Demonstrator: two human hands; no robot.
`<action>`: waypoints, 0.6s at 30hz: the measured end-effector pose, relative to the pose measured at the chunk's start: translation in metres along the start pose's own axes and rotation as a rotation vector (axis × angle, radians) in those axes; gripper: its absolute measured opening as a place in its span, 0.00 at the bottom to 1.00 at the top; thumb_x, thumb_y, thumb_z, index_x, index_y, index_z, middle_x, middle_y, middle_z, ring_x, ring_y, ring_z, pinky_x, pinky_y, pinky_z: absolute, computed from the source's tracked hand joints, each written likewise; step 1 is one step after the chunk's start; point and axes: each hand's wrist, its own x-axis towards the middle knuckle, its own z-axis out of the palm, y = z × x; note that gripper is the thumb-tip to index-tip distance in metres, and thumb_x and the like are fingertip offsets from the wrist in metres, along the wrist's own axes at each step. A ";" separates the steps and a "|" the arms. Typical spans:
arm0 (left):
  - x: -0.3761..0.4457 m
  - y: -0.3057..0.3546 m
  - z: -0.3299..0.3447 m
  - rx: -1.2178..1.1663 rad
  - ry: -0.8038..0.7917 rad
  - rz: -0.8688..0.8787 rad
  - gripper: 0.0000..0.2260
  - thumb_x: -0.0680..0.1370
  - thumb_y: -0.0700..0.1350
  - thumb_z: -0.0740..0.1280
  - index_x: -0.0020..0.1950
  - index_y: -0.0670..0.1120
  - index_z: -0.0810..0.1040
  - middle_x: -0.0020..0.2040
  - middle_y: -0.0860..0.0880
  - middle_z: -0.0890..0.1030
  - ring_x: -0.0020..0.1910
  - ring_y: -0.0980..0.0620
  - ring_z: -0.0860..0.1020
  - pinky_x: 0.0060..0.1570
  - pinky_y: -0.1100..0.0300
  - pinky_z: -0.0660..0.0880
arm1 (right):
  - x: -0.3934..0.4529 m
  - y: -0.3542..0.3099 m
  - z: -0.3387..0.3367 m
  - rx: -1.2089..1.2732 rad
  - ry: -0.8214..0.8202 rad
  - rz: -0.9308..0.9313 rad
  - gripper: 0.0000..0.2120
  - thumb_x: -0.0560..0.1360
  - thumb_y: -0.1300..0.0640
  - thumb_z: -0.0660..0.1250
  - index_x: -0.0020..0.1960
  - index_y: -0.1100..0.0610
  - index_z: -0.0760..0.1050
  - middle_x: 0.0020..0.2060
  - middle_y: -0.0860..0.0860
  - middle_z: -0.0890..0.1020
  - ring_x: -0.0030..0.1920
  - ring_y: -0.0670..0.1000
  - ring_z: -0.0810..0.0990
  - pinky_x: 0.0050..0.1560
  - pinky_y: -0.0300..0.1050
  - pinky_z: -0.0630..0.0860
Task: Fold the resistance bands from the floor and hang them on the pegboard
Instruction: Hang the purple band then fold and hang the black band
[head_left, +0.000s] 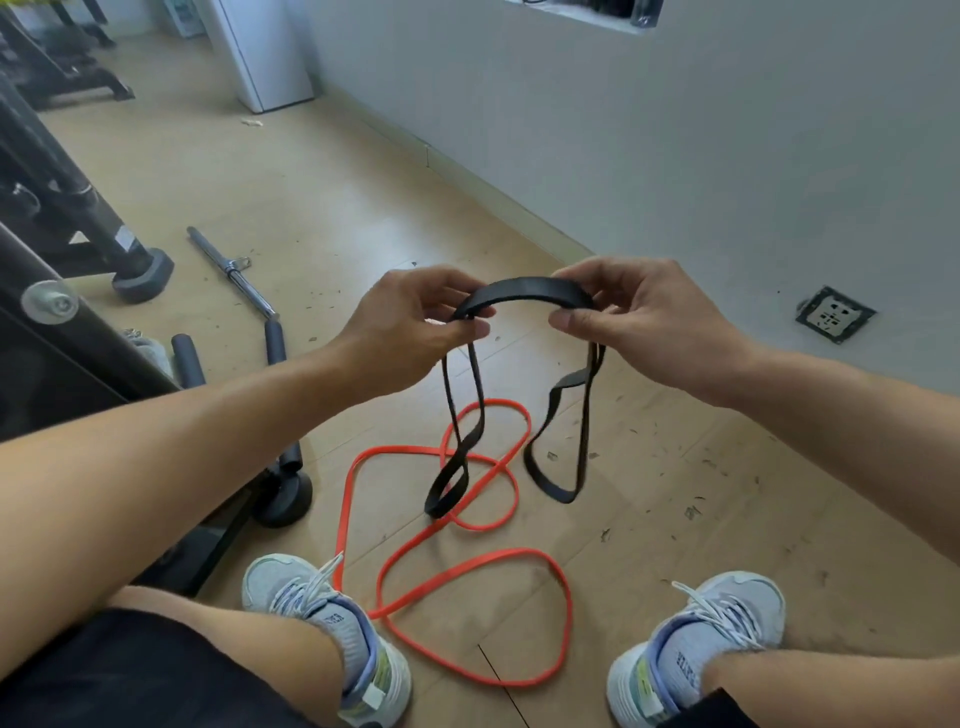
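While the red band waits on the floor, both hands' fingers pinch the black band, so its loops hang ready for folding.

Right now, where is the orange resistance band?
In the head view, the orange band lies looped on the wooden floor between the two shoes, below the black band held up by the left hand and right hand.

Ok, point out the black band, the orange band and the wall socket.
black band (530, 289), head view, arched top span between both hands.
orange band (563, 587), head view, loop lying on floor.
wall socket (835, 315), head view, faceplate centre.
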 end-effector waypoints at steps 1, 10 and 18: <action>0.000 0.000 -0.002 -0.019 0.023 0.007 0.11 0.75 0.39 0.76 0.55 0.51 0.84 0.48 0.54 0.87 0.50 0.57 0.85 0.55 0.65 0.79 | -0.001 0.004 -0.001 -0.057 -0.010 0.029 0.09 0.76 0.55 0.76 0.55 0.46 0.84 0.43 0.45 0.85 0.46 0.52 0.84 0.56 0.55 0.83; -0.001 0.016 -0.006 -0.224 0.077 -0.019 0.13 0.69 0.41 0.81 0.50 0.51 0.86 0.47 0.50 0.88 0.46 0.52 0.85 0.53 0.60 0.80 | -0.004 0.006 0.001 -0.118 -0.037 0.144 0.09 0.76 0.47 0.75 0.56 0.46 0.84 0.41 0.46 0.85 0.42 0.50 0.85 0.48 0.55 0.86; -0.003 0.020 -0.004 -0.274 -0.010 -0.068 0.12 0.71 0.38 0.79 0.53 0.48 0.84 0.47 0.48 0.88 0.48 0.48 0.86 0.55 0.55 0.82 | -0.009 0.004 0.008 0.078 -0.012 0.053 0.08 0.77 0.52 0.74 0.55 0.52 0.83 0.46 0.55 0.86 0.49 0.53 0.87 0.59 0.53 0.83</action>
